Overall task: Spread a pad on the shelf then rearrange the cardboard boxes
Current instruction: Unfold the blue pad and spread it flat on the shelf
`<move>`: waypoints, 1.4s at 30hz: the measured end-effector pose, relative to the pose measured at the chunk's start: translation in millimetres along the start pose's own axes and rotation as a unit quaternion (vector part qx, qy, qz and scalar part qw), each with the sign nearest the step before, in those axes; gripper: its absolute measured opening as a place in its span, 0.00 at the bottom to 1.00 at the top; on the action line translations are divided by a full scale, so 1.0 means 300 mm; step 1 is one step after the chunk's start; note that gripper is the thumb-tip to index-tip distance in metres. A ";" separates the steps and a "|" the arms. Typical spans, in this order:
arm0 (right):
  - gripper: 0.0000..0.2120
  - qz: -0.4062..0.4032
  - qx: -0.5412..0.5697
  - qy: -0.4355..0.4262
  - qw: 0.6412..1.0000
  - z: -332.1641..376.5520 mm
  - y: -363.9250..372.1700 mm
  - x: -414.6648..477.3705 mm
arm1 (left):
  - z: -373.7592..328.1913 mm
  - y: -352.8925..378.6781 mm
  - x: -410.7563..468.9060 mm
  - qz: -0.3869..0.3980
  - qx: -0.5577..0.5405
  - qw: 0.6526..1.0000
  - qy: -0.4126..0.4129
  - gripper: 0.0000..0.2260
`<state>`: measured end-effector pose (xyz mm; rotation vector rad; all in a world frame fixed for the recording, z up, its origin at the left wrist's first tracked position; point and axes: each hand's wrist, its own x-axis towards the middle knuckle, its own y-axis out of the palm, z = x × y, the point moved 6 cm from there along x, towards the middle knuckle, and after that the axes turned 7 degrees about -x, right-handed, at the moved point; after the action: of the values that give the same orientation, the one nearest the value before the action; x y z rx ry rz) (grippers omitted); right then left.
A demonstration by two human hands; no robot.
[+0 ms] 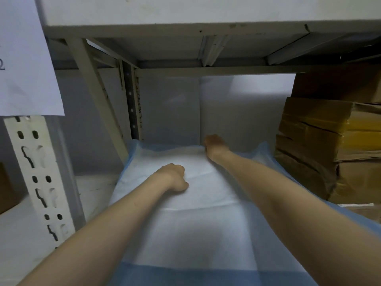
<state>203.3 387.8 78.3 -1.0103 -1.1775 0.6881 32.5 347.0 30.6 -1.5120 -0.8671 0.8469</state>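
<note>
A white pad with a blue border (pixel 202 213) lies spread along the shelf, from the front edge to the back wall. My left hand (pixel 175 178) rests on the middle of the pad with its fingers curled into a fist, holding nothing that I can see. My right hand (pixel 215 146) is at the pad's far edge by the back wall; its fingers bend down out of sight. Stacked brown cardboard boxes (pixel 329 145) stand at the right, and the pad's blue edge rides up against them.
A perforated metal upright (pixel 39 176) stands at the left, with a white paper sheet (pixel 24 58) hanging above it. The upper shelf (pixel 206 29) sits low overhead. Part of another brown box (pixel 6 188) shows at the far left. Bare shelf (pixel 92 188) lies left of the pad.
</note>
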 end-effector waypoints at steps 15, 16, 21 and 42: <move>0.37 0.299 -0.153 -0.003 0.942 -0.215 0.102 -0.232 | 0.002 0.045 -0.186 0.193 0.076 0.975 -0.080 0.29; 0.40 0.321 -0.154 0.009 0.935 -0.233 0.093 -0.263 | 0.012 0.051 -0.178 0.192 0.074 0.974 -0.089 0.31; 0.42 0.341 -0.175 0.032 0.923 -0.262 0.036 -0.404 | 0.084 0.081 -0.156 0.153 0.090 0.981 -0.080 0.47; 0.22 0.271 -0.053 -0.226 0.934 -0.096 -0.123 -0.847 | -0.003 0.105 -0.478 0.039 0.014 0.999 0.013 0.16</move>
<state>159.4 144.3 4.2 -1.3320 -1.3456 1.3614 -31.8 217.4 5.9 -1.5377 -0.7789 0.8915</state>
